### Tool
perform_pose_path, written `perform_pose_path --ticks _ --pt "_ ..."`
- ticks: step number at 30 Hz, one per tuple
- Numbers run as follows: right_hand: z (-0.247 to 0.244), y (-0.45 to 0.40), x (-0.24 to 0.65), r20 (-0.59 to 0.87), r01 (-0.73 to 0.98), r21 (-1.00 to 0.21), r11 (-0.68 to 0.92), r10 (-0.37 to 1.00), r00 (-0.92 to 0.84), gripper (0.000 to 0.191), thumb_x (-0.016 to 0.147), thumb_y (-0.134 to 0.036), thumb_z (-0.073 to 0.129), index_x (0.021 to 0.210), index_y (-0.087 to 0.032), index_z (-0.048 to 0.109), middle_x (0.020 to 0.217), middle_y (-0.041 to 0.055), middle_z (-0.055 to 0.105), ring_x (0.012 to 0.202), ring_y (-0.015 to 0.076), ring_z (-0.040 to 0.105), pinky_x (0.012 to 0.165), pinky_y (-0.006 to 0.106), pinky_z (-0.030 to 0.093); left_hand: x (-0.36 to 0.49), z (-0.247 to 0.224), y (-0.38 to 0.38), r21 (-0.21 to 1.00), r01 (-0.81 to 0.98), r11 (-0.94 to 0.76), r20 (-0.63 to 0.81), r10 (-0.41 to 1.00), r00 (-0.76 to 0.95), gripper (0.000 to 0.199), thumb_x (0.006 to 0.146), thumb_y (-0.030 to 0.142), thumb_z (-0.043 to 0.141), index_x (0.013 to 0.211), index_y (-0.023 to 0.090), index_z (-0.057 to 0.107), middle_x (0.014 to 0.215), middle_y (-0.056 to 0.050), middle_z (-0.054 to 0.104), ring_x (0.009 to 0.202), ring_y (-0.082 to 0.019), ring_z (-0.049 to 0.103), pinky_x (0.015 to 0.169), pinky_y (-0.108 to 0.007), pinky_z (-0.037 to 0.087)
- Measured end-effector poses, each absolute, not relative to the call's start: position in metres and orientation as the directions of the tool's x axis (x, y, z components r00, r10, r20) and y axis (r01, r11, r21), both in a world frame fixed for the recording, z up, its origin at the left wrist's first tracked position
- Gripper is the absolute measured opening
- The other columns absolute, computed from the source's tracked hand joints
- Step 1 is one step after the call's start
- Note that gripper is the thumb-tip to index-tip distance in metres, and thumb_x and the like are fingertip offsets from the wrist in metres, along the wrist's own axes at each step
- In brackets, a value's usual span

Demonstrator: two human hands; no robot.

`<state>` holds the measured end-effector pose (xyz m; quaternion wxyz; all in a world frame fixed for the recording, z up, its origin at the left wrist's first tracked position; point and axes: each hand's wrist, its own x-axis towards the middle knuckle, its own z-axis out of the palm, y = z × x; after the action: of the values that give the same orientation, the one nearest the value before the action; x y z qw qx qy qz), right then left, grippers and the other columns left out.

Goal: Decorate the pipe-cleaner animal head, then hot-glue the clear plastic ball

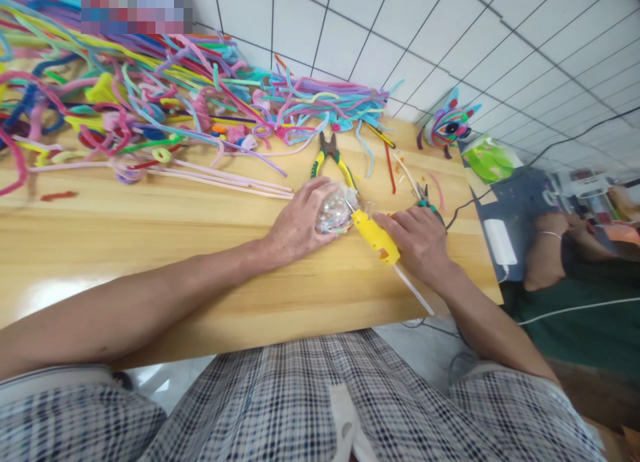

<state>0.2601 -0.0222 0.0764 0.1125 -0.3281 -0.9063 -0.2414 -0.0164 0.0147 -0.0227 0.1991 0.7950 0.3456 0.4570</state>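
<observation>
My left hand [303,221] is wrapped round the left side of a clear, shiny rounded object [334,210] with small coloured bits along its lower edge. In my right hand [417,239] is a yellow glue gun [375,237], its tip touching or very near the object's upper right. A clear glue stick [414,290] sticks out of the gun's rear toward the table's front edge. Just behind my left hand lie pliers with yellow and green handles [330,157], jaws apart. Teal-handled pliers [425,199] lie right behind my right hand.
Piles of coloured pipe cleaners [200,109] cover the back left of the wooden table [210,302]. A striped animal head [447,125] and a green packet [493,159] are at back right. A black cable crosses the right side. Another person's arm [547,249] is at far right.
</observation>
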Motion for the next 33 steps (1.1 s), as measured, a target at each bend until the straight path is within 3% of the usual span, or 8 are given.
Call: perform_pose_path --ticks 10,21,27,33 --pt "0.078 -0.029 0.248 0.326 0.618 0.395 0.680 0.525 -0.786 0.023 0.106 -0.011 0.059 0.123 -0.021 0.070 0.081 0.0016 0.068 0.082 0.0221 0.050 0.077 0.038 0.034 -0.018 -0.027 0.016 0.637 0.355 -0.684 0.586 0.729 0.353 0.095 0.084 0.039 0.094 0.159 0.027 0.037 0.159 -0.017 0.053 0.153 -0.036 0.053 0.129 -0.060 0.049" --pt "0.075 -0.025 0.262 0.310 0.698 0.320 0.641 0.625 -0.716 0.023 0.108 -0.022 0.057 0.126 -0.023 0.071 0.086 0.0039 0.069 0.083 0.0227 0.051 0.076 0.038 0.032 -0.017 -0.022 0.015 0.648 0.367 -0.667 0.566 0.745 0.353 0.091 0.086 0.040 0.093 0.158 0.027 0.039 0.158 -0.016 0.055 0.153 -0.035 0.053 0.128 -0.059 0.050" --pt "0.074 -0.027 0.256 0.328 0.663 0.350 0.662 0.576 -0.749 0.023 0.108 -0.018 0.057 0.127 -0.021 0.069 0.085 0.0029 0.069 0.083 0.0223 0.051 0.078 0.038 0.035 -0.018 -0.025 0.015 0.652 0.356 -0.670 0.577 0.742 0.341 0.092 0.086 0.040 0.093 0.159 0.029 0.038 0.159 -0.016 0.053 0.153 -0.036 0.053 0.128 -0.060 0.050" --pt "0.074 -0.031 0.251 0.270 0.686 0.305 0.661 0.631 -0.728 0.027 0.105 -0.016 0.059 0.128 -0.025 0.070 0.087 0.0029 0.070 0.084 0.0228 0.051 0.077 0.040 0.032 -0.017 -0.027 0.015 0.651 0.369 -0.663 0.569 0.748 0.341 0.095 0.085 0.041 0.093 0.159 0.030 0.035 0.159 -0.016 0.053 0.153 -0.037 0.053 0.129 -0.063 0.049"
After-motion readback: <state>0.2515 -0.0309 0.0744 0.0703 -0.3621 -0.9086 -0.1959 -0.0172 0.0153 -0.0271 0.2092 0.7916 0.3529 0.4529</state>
